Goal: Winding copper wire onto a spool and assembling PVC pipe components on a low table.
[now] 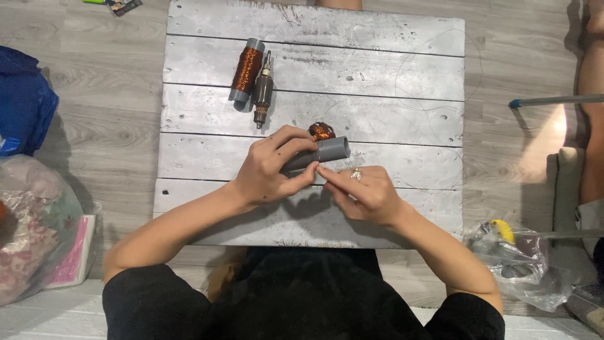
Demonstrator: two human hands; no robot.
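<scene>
While both hands meet over the near planks, the scene reads as follows.

Left hand: the left hand [270, 169] wraps its fingers around a grey tube [321, 153], closed on it and holding it just above the worktop.
Right hand: the right hand [365, 192] has thumb and forefinger pressed together at the tube's lower side, touching the left thumb; what they pinch is too fine to tell. A ring sits on one finger.
Grey tube: lies roughly level, its open end pointing to the person's right, above the middle of the worktop.
Copper coil: a small bundle of copper wire [321, 131] sits just behind the tube, partly hidden by the left fingers.
Worktop: grey-painted wooden planks [402, 69], with thin loops of wire strung faintly across the right half.
Wire spool: a grey spool wound with copper wire [246, 70] lies at the far left of the worktop.
Motor rotor: a dark rotor with a shaft [263, 90] lies just beside the spool, parallel to it.
Floor, left: a blue bag [22, 104] and a clear bag of cloth [34, 230].
Floor, right: a crumpled plastic bag [522, 261] with something yellow inside.
</scene>
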